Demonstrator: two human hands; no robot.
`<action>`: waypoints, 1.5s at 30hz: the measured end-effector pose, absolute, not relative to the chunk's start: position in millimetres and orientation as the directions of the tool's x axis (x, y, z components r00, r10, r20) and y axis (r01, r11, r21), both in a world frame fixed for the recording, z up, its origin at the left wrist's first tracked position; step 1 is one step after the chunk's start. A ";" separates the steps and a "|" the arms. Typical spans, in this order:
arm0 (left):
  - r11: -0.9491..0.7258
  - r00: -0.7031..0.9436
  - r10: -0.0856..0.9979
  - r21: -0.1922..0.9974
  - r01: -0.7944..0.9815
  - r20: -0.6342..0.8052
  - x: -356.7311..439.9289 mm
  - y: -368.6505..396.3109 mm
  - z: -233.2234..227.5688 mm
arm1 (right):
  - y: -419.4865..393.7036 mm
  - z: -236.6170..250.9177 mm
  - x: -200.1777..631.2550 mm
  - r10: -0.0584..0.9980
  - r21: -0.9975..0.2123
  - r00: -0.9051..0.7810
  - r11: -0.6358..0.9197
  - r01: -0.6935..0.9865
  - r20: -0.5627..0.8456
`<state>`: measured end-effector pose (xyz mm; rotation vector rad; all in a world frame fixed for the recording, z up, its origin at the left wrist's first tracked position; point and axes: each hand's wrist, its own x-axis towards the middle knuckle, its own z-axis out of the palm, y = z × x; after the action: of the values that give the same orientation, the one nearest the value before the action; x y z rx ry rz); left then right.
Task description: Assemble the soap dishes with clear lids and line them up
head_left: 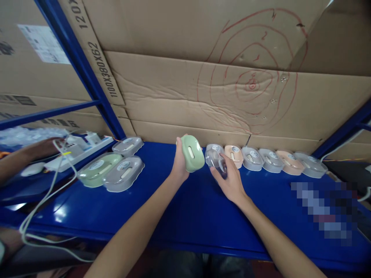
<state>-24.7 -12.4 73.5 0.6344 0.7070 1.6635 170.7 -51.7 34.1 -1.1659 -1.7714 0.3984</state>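
Observation:
Above the middle of the blue table (199, 220), my left hand (180, 164) is closed around a light green plastic box (193, 152) with rounded corners and a pale slot in its face. Just to its right, my right hand (230, 177) grips a clear plastic cover (215, 156) with a round sticker, thumb in front and fingers at its right side. The green box and the clear cover are apart, with a small gap between them. Behind my right hand, a peach box (234, 154) under a clear cover begins a row running rightward.
That row holds several grey boxes (272, 159) and another peach box (291, 162). At left sit a covered green box (100, 170) and two grey ones (124, 173). White cables (48, 197) hang near a power strip (79, 150), where another person's hand (49, 146) reaches. Cardboard (162, 85) backs the table.

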 end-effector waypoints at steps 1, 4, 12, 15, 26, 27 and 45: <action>-0.169 -0.192 0.980 0.761 -0.626 0.060 -18.7 -15.7 71.1 | -51.9 33.8 169.2 0.840 -0.706 -0.080 0.499 0.503 0.536; -0.227 -0.170 0.972 0.813 -0.537 0.159 1.9 -27.6 60.9 | -52.6 31.0 164.8 0.855 -0.775 -0.035 0.485 0.406 0.517; -0.276 -0.117 0.961 0.839 -0.468 0.251 22.2 -43.7 48.0 | -53.0 24.3 160.3 0.896 -0.867 -0.044 0.439 0.234 0.442; -0.275 -0.091 0.961 0.863 -0.425 0.262 19.4 -42.1 47.6 | -54.7 24.7 159.0 0.879 -0.850 -0.054 0.472 0.233 0.473; -0.314 -0.037 0.947 0.893 -0.324 0.319 15.3 -38.1 41.6 | -53.1 21.3 160.8 0.875 -0.851 -0.086 0.483 0.203 0.476; -0.313 -0.033 0.947 0.897 -0.312 0.319 15.0 -37.7 41.0 | -52.9 20.8 160.7 0.880 -0.858 -0.087 0.474 0.197 0.466; -0.058 0.043 0.995 0.850 -0.524 0.095 0.7 -32.0 62.2 | -47.9 37.6 161.1 0.988 -0.945 -0.116 0.064 -0.322 0.106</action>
<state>0.7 -32.0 62.2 0.8801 0.7107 1.4279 161.1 -47.9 37.6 -0.8413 -1.0980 1.3750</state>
